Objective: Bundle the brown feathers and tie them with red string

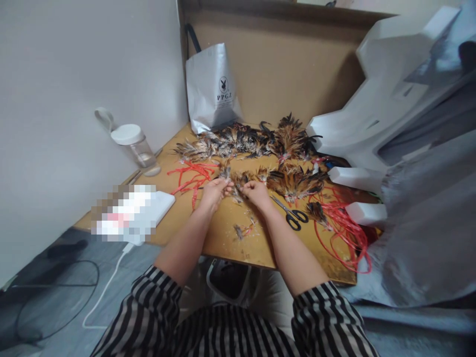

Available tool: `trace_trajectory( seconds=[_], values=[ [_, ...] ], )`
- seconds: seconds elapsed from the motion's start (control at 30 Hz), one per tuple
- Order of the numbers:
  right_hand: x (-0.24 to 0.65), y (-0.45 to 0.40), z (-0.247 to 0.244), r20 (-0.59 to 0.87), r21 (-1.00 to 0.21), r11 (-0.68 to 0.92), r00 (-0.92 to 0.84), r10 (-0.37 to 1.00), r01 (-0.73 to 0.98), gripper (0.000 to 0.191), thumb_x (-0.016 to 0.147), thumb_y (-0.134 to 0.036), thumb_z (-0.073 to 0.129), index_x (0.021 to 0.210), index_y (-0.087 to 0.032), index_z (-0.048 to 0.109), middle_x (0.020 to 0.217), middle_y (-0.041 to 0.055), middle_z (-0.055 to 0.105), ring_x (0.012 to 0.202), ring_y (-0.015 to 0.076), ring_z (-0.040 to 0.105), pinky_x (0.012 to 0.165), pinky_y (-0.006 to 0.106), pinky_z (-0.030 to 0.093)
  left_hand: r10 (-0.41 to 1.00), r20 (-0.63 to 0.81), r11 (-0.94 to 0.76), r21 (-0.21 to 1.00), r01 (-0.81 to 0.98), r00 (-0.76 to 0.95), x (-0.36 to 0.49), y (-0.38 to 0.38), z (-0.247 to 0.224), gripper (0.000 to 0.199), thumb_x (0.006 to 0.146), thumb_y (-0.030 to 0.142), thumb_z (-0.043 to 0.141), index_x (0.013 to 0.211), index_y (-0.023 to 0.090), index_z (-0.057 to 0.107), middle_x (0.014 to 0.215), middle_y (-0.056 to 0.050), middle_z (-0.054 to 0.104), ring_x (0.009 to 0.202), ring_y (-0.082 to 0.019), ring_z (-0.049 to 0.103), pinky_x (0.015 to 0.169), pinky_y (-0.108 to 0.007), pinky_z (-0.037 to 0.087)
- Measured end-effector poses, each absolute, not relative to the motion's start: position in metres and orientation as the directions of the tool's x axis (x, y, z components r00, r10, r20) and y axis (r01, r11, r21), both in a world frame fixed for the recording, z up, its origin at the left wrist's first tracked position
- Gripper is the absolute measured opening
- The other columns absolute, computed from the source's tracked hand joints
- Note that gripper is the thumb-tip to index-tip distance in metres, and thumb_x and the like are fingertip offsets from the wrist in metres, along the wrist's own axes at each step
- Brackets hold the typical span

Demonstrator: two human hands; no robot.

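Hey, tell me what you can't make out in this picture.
All in the head view:
Left hand, right hand: what each holds, if anything, too small to tell.
White device: most of its face, hidden by pixelation.
Silver bag: its inside, hidden by its front.
Striped clothing: cut off by the bottom edge.

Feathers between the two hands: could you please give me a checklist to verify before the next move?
1. Left hand at the feathers: ok, its fingertips are at them.
2. Right hand gripping firmly: cannot tell, the fingertip detail is too small.
3. Scissors laid down: ok, on the table beside the right forearm.
4. Red strips at the right untangled: not ok, they lie in a loose tangle.
5. Work spot free of scraps: not ok, a small tuft lies there.
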State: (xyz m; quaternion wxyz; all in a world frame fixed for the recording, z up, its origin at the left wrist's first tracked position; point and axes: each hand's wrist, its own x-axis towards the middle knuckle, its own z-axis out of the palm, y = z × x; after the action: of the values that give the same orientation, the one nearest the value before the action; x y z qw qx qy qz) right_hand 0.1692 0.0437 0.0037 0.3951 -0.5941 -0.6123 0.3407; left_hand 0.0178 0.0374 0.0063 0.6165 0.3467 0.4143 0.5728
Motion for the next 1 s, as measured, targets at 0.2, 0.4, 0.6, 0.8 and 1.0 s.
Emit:
trace_trajectory(
  seconds=[0.2,0.4,0.6,0.8,1.0],
  values=[
    [0.175,0.040,0.014,-0.141,-0.972,-0.154,-0.082,0.987,-0.180,0.037,0.050,-0.042,0.073,0.055,-0.017,0.046,0.043,-0.0069,0.043,0.034,0.0030,0.029,0.034,0.017,0.017,0.975,-0.152,0.206,0.890,-0.406,0.162,0.021,0.034,0.003,0.019,0.065,0.024,0.069,0.076,0.010,0.063,0.077,-0.008,0.067,0.057,-0.006,0.058,0.046,-0.012,0.040],
    [0.169,0.036,0.011,-0.175,-0.947,-0.196,-0.105,0.979,-0.255,0.037,0.050,-0.040,0.074,0.056,-0.017,0.045,0.040,-0.0082,0.042,0.033,0.0020,0.024,0.034,0.016,0.014,0.932,-0.155,0.284,0.875,-0.393,0.328,0.023,0.031,0.001,0.019,0.065,0.019,0.069,0.080,0.008,0.064,0.081,-0.009,0.067,0.060,-0.007,0.060,0.049,-0.013,0.043],
    [0.169,0.033,0.013,-0.186,-0.910,-0.249,-0.212,0.960,-0.332,0.035,0.050,-0.039,0.074,0.061,-0.016,0.050,0.050,-0.0042,0.054,0.037,0.0018,0.029,0.036,0.016,0.017,0.915,-0.145,0.314,0.842,-0.439,0.376,0.022,0.031,0.000,0.014,0.067,0.014,0.067,0.079,0.007,0.065,0.074,-0.006,0.065,0.056,-0.004,0.056,0.052,-0.011,0.044],
    [0.173,0.029,0.021,-0.114,-0.901,-0.249,-0.358,0.927,-0.356,0.031,0.053,-0.036,0.073,0.073,-0.016,0.060,0.065,-0.0011,0.061,0.041,0.0019,0.033,0.039,0.016,0.023,0.885,-0.170,0.406,0.737,-0.540,0.434,0.019,0.029,0.009,0.010,0.071,0.006,0.060,0.079,0.010,0.064,0.069,-0.003,0.063,0.052,-0.001,0.053,0.050,-0.008,0.043],
    [0.171,0.030,0.019,-0.073,-0.908,-0.183,-0.288,0.955,-0.376,0.030,0.053,-0.034,0.075,0.060,-0.015,0.052,0.052,-0.0030,0.056,0.040,0.0027,0.034,0.040,0.017,0.021,0.884,-0.149,0.384,0.772,-0.508,0.442,0.019,0.031,0.005,0.011,0.070,0.011,0.063,0.080,0.009,0.065,0.070,-0.004,0.064,0.054,-0.003,0.056,0.048,-0.009,0.043]
  ],
)
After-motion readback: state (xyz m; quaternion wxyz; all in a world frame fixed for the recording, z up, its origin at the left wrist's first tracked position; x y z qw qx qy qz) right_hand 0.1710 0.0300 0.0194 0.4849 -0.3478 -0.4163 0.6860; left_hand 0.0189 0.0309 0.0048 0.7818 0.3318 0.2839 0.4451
